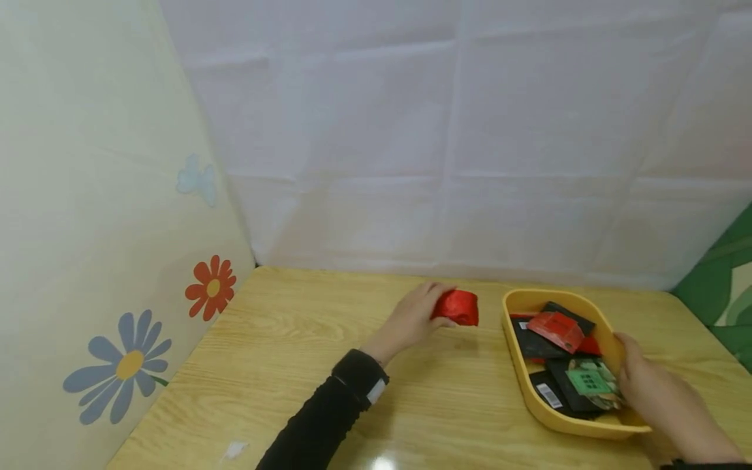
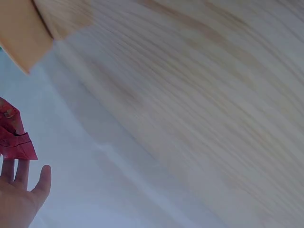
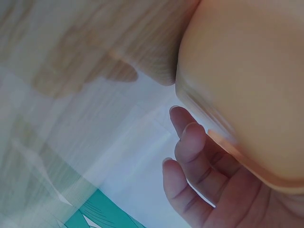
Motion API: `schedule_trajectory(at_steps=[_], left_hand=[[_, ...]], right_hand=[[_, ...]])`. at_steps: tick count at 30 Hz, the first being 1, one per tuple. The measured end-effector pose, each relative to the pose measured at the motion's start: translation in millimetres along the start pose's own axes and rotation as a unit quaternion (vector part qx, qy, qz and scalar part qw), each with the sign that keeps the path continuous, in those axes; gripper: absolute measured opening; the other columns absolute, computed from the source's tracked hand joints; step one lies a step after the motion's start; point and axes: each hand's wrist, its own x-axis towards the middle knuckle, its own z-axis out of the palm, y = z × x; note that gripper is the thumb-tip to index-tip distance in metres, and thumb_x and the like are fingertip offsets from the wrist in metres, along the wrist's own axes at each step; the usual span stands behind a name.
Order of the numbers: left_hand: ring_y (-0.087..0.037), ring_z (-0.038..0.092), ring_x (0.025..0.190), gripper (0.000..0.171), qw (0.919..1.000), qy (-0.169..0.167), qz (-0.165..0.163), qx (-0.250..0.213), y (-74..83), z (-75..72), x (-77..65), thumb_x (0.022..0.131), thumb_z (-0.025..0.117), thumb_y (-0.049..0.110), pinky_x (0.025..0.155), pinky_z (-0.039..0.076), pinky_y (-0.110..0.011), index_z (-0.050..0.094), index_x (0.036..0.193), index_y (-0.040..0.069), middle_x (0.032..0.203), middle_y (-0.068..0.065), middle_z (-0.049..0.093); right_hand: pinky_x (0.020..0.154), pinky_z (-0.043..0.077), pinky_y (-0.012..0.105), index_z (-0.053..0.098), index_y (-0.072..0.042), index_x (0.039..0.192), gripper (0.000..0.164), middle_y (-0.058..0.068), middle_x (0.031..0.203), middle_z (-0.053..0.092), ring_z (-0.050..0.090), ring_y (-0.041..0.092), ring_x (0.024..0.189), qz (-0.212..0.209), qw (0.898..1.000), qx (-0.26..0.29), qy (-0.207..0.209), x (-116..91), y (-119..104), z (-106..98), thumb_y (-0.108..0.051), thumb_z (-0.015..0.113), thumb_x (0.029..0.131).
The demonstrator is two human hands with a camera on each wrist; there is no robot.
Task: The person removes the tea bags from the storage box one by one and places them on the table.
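Note:
My left hand (image 1: 412,318) holds a small red packet (image 1: 460,307) above the table, left of a yellow bin. The left wrist view catches that hand (image 2: 18,202) at the lower left edge, with the shiny red packet (image 2: 18,146) at its fingertips and partly cut off. My right hand (image 1: 649,382) grips the right rim of the yellow plastic bin (image 1: 514,365). From the right wrist, its curled fingers (image 3: 190,142) show against the outside of the bin (image 3: 247,80), under the rim. Inside lie several flat packets: black ones, a red one (image 1: 557,330) and a green-labelled one (image 1: 589,382).
The light wood table (image 1: 282,339) meets a white cloth wall (image 1: 364,163) at the back. On the left stands a pale wall with flower prints (image 1: 129,364). A small white scrap (image 1: 235,450) lies near the front left of the table.

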Motion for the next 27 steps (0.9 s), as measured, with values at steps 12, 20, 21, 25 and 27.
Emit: schedule_trajectory(at_steps=[12,20,21,25,27], left_hand=[[-0.032,0.058,0.115,0.057,0.996,-0.012,-0.085,-0.026,-92.0,-37.8,-62.1,0.089,0.074,0.008,0.099,0.047,-0.045,0.05,0.14,0.002,0.127,-0.014,0.057],[-0.035,0.059,0.11,0.058,0.9899,-0.022,-0.139,0.01,-143.4,-70.0,-105.8,0.083,0.079,0.011,0.097,0.047,-0.049,0.055,0.134,-0.001,0.118,-0.017,0.058],[-0.035,0.059,0.111,0.059,0.9884,-0.029,-0.148,0.017,-147.6,-74.1,-109.6,0.083,0.079,0.012,0.097,0.047,-0.048,0.055,0.135,-0.001,0.119,-0.017,0.058],[-0.036,0.058,0.112,0.058,0.9805,-0.057,-0.184,0.039,-160.3,-87.5,-122.4,0.085,0.077,0.011,0.099,0.046,-0.049,0.053,0.135,-0.005,0.12,-0.02,0.057],[-0.037,0.057,0.112,0.057,0.9771,-0.067,-0.197,0.044,-163.8,-92.8,-127.3,0.087,0.076,0.01,0.099,0.045,-0.05,0.052,0.135,-0.007,0.12,-0.022,0.056]], right_hand=[[0.049,0.045,0.048,0.014,0.015,0.142,0.05,0.016,0.066,0.056,0.056,0.028,0.057,-0.032,0.999,0.0,0.028,-3,-1,-2,-0.007,0.034,0.102],[0.049,0.043,0.045,0.011,0.016,0.143,0.051,0.012,0.066,0.054,0.053,0.024,0.057,-0.027,1.0,0.0,0.01,-3,-3,-4,-0.009,0.031,0.103],[0.048,0.042,0.044,0.011,0.016,0.143,0.051,0.01,0.065,0.053,0.051,0.024,0.056,-0.026,1.0,0.0,0.006,-3,-4,-5,-0.009,0.031,0.104],[0.049,0.042,0.043,0.011,0.016,0.142,0.051,0.011,0.066,0.053,0.051,0.024,0.057,-0.018,1.0,-0.002,-0.002,-3,-5,-6,-0.009,0.031,0.104],[0.049,0.042,0.044,0.011,0.016,0.142,0.051,0.011,0.066,0.053,0.051,0.024,0.057,-0.019,1.0,-0.002,-0.002,-3,-5,-6,-0.008,0.032,0.103]])
